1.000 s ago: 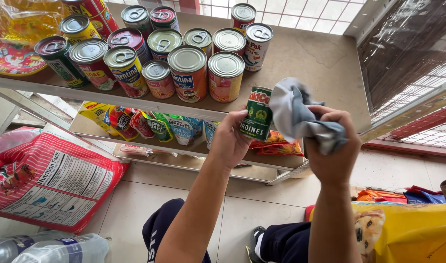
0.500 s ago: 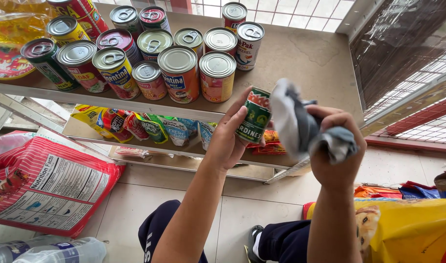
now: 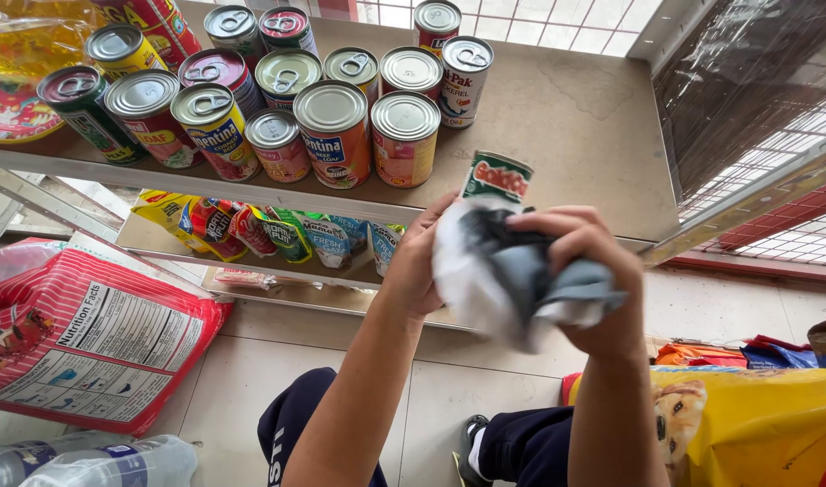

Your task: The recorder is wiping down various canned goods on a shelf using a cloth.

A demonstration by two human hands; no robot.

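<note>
My left hand [image 3: 419,261] grips a green and red labelled can [image 3: 494,178] in front of a metal shelf [image 3: 575,126]. My right hand [image 3: 591,271] is closed on a crumpled grey and white cloth [image 3: 503,275] and presses it against the side of that can, hiding most of it. Only the can's upper part shows above the cloth. Both hands are just off the shelf's front edge, to the right of a group of several tins [image 3: 332,126] standing upright on the shelf.
A lower shelf holds a row of colourful sachets [image 3: 269,230]. A red and white sack [image 3: 79,334] lies at the left, plastic bottles [image 3: 88,460] at the bottom left, a yellow bag [image 3: 756,424] at the right. My legs rest on the tiled floor [image 3: 359,343].
The cloth has moved from beside the can to over its front, now covering most of the label. My hands and the can sit slightly lower and nearer in view.
</note>
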